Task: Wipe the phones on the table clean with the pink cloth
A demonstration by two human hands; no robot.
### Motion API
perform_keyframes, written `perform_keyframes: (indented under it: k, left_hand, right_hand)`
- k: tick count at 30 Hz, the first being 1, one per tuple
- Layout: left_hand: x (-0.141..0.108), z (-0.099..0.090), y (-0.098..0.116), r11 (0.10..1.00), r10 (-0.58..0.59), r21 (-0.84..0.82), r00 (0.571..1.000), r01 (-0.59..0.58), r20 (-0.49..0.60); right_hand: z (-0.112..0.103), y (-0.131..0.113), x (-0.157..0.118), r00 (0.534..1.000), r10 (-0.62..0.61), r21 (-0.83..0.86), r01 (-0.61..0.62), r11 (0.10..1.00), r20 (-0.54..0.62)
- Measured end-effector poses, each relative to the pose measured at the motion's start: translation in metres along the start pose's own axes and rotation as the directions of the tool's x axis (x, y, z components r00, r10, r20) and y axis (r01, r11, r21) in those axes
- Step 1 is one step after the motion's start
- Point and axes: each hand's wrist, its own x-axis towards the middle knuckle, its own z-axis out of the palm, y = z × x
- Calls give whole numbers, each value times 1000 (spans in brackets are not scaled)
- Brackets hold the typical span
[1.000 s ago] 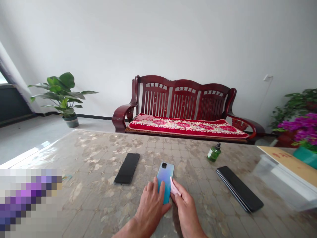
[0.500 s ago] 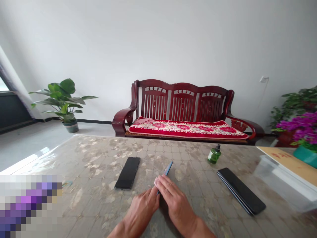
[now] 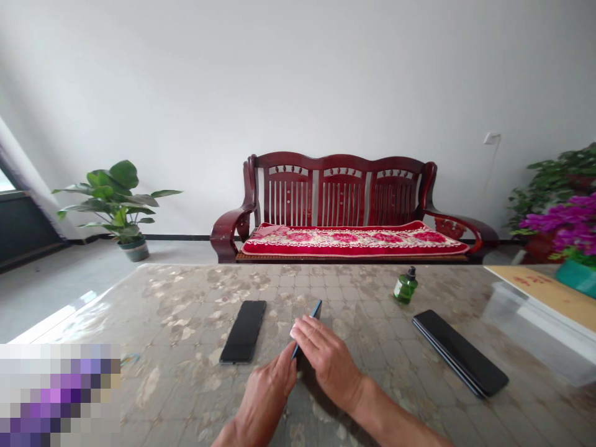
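A thin phone (image 3: 316, 308) with a blue edge stands tilted on its side, seen nearly edge-on; most of it is hidden behind my fingers. My left hand (image 3: 269, 386) grips its near end, fingers closed. Over its upper edge lies my right hand (image 3: 331, 360), fingers pressed together and touching the phone. To the left of my hands a black phone (image 3: 243, 332) rests screen up on the table. On the right, black phones (image 3: 459, 354) lie stacked one on another.
A patterned cover spreads over the table (image 3: 186, 397). Beyond the stacked phones stands a green pump bottle (image 3: 405, 287). At the right edge are a clear plastic box (image 3: 535, 335) and purple flowers (image 3: 565, 223). A wooden bench (image 3: 342, 161) stands past the table.
My right hand has shifted slightly up along the phone, its forearm swinging out to the right. The left hand still grips the phone. The camera view has tilted a little.
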Motion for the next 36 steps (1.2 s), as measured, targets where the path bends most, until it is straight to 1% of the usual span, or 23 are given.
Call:
perform_keyframes:
  k: [1,3,5,7,8,10,14,15,16,18,20,21,23,27,29,32,36]
  left_hand:
    - [0,1,-1,1000,-8,-2,1000,8,-11]
    - [0,-1,-1,999,-26,-26,1000,26,1]
    - [1,-5,-2,997,-42,-56,998,45,39]
    - [1,-8,-2,995,-58,-73,995,64,80]
    - [1,-9,-3,994,-70,-79,993,77,93]
    - [0,-10,-5,989,-98,-98,990,108,102]
    - [-1,-9,-6,981,-134,-128,986,145,95]
    - [-1,-9,-5,981,-133,-128,986,145,97]
    - [-1,-9,-5,982,-129,-129,986,141,101]
    - [-1,-9,-4,982,-119,-131,986,135,120]
    - [-1,-10,-3,981,-118,-137,982,138,147]
    - [-1,-11,-3,979,-123,-142,980,145,159]
    - [0,-12,-4,973,-141,-157,975,168,171]
    - [-1,-12,-6,961,-151,-205,973,186,176]
    - [-1,-12,-6,954,-152,-232,973,190,171]
    - [-2,-11,-6,940,-160,-275,973,201,164]
    - [-1,-12,-4,924,-163,-328,978,198,131]
  right_hand:
    - [0,-1,1,1000,-11,22,11,1000,14]
    - [0,8,5,999,25,36,-26,999,26]
    - [1,24,12,993,120,31,-120,992,3]
    - [3,38,17,975,220,28,-219,975,-26]
    - [5,43,19,968,248,25,-248,969,-35]
    - [7,44,21,970,240,15,-239,971,-36]
    - [8,33,17,995,104,11,-105,994,3]
    - [7,32,17,995,103,24,-103,994,8]
    - [7,33,17,992,129,44,-129,991,7]
    - [6,38,19,966,259,123,-256,959,-9]
    - [8,46,23,909,416,236,-402,885,-11]
    - [10,50,25,881,473,283,-453,845,-5]
    - [15,56,28,842,540,339,-510,791,6]
    - [29,62,27,793,608,372,-573,730,29]
    - [33,63,24,780,624,384,-592,709,50]
    - [33,64,18,774,629,369,-607,704,72]
    - [31,64,13,780,619,326,-612,721,96]
